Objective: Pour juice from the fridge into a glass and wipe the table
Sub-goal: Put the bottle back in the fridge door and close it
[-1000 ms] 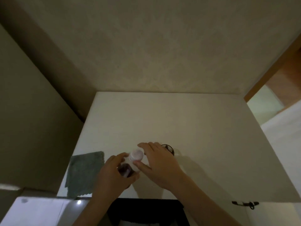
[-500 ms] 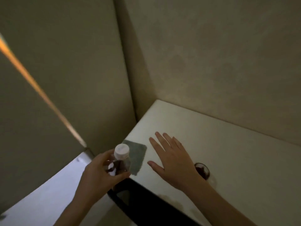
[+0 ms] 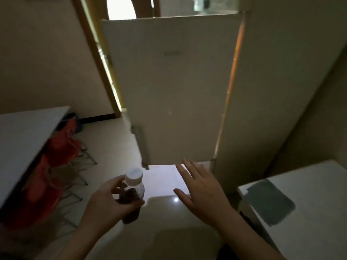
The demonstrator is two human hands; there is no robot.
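a small clear plastic bottle point(image 3: 132, 196) of dark juice with a white cap is grasped by the left hand point(image 3: 105, 205); the right hand point(image 3: 201, 190) is held released, fingers spread, below the cream fridge door point(image 3: 169, 91).

We have turned left, away from the table point(image 3: 309, 184): the fridge door point(image 3: 174, 94) now fills the view, ajar. Right hand point(image 3: 201, 190) has lifted off the tabletop, fingers spread toward the door. The glass has dropped out of view; cloth point(image 3: 270, 201) sits far right.

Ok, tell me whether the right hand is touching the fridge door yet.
Apart. The head view shows the right hand open, its fingertips just below the fridge door's bottom edge, with bright floor visible between them.
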